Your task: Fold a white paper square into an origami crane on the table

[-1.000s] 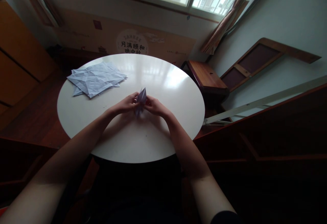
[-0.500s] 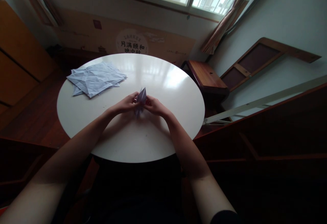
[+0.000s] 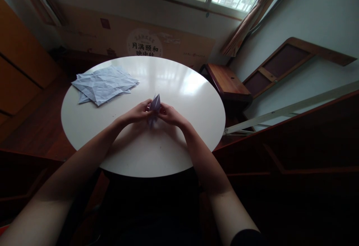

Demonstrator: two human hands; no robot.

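Observation:
A small folded piece of pale paper [image 3: 155, 104] stands pointed-end up between both hands, just above the round white table [image 3: 193, 100]. My left hand [image 3: 138, 113] pinches its left side, fingers closed on it. My right hand [image 3: 169, 115] pinches the right side in the same way. Both forearms reach in from the near edge of the table. The lower part of the folded paper is hidden behind my fingers.
A loose pile of creased pale paper sheets [image 3: 103, 85] lies at the table's far left. A wooden stool [image 3: 227, 85] stands beyond the right rim. A cardboard panel with printed characters [image 3: 144, 46] leans under the window. Dark wooden furniture stands to the right.
Hands and folded paper hold the same pose. The view has shifted very slightly, so everything sits a few pixels higher in the picture.

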